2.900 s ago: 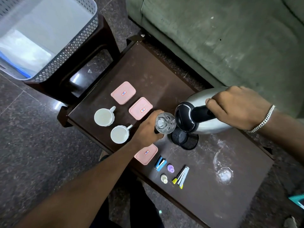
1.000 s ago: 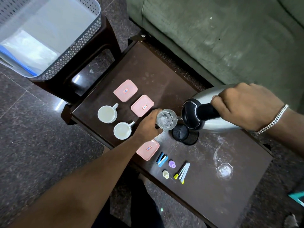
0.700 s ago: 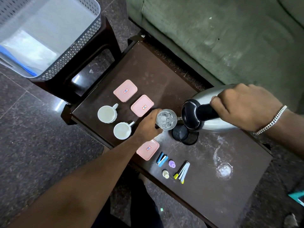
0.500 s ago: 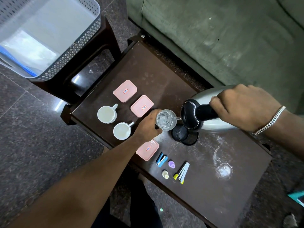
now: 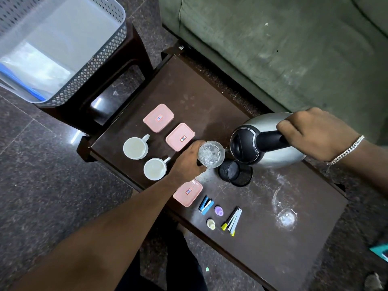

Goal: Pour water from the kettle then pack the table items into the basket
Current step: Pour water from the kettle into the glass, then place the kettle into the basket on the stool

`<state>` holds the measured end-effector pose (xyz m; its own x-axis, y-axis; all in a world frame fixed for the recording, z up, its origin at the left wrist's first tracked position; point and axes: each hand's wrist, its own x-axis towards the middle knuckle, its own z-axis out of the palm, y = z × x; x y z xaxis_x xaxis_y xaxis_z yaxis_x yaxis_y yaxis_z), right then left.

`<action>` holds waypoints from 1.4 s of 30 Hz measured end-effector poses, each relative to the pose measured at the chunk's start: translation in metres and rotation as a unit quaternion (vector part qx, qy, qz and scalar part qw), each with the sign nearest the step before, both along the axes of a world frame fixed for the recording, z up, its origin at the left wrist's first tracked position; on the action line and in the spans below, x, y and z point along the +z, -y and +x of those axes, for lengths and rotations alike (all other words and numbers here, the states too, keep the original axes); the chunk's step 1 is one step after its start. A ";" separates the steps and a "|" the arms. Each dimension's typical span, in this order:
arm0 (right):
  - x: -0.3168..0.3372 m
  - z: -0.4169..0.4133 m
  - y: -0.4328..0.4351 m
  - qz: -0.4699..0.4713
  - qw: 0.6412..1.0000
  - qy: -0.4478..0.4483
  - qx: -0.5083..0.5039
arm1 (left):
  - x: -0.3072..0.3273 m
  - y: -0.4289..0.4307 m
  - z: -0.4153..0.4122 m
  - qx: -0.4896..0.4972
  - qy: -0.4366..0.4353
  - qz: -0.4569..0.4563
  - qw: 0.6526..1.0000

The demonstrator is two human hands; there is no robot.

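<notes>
My right hand [image 5: 317,134] grips the black handle of a steel kettle [image 5: 279,153], which is tilted left with its spout at the rim of a clear glass [image 5: 211,153]. My left hand [image 5: 188,159] holds that glass upright, and water ripples inside it. On the dark table [image 5: 201,97] lie three pink lidded boxes [image 5: 159,117] [image 5: 180,136] [image 5: 188,192], two white cups [image 5: 135,148] [image 5: 154,169], a black mesh cup [image 5: 236,173], a blue stapler [image 5: 206,205] and small items. A grey basket [image 5: 88,66] sits on a stool at the upper left.
A second clear glass [image 5: 286,217] stands on the table's right part. A nail clipper [image 5: 233,221], a purple cap [image 5: 218,210] and a pale cap [image 5: 211,224] lie near the front edge. A green sofa [image 5: 283,49] runs behind the table. The basket holds a plastic sheet.
The kettle has stayed tilted at the glass, and water has gone on entering it. Both hands have barely moved over the last second.
</notes>
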<state>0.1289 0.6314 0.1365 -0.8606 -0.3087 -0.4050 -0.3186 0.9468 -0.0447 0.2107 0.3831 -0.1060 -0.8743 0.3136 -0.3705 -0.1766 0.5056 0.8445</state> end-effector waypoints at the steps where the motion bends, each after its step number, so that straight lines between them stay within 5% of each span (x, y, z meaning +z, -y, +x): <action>1: -0.001 -0.001 -0.003 -0.017 1.000 0.005 -0.009 | 0.000 0.000 0.000 0.001 -0.002 0.001 1.000; 13: -0.005 -0.014 -0.043 -0.118 0.983 0.002 -0.140 | 0.001 0.000 -0.002 -0.003 0.025 0.009 1.000; 23: 0.006 -0.011 -0.063 -0.233 0.902 -0.029 -0.363 | 0.021 0.027 0.021 0.046 0.067 0.026 0.996; 29: 0.018 -0.005 -0.054 -0.236 0.884 -0.098 -0.391 | 0.066 0.038 0.004 0.103 0.058 0.091 0.989; 37: 0.032 -0.024 -0.007 -0.261 0.909 -0.140 -0.293 | 0.126 0.033 -0.046 0.081 0.016 0.192 0.978; 42: 0.042 -0.040 0.031 -0.377 0.846 -0.105 -0.362 | 0.150 0.049 -0.064 0.090 -0.036 0.195 0.976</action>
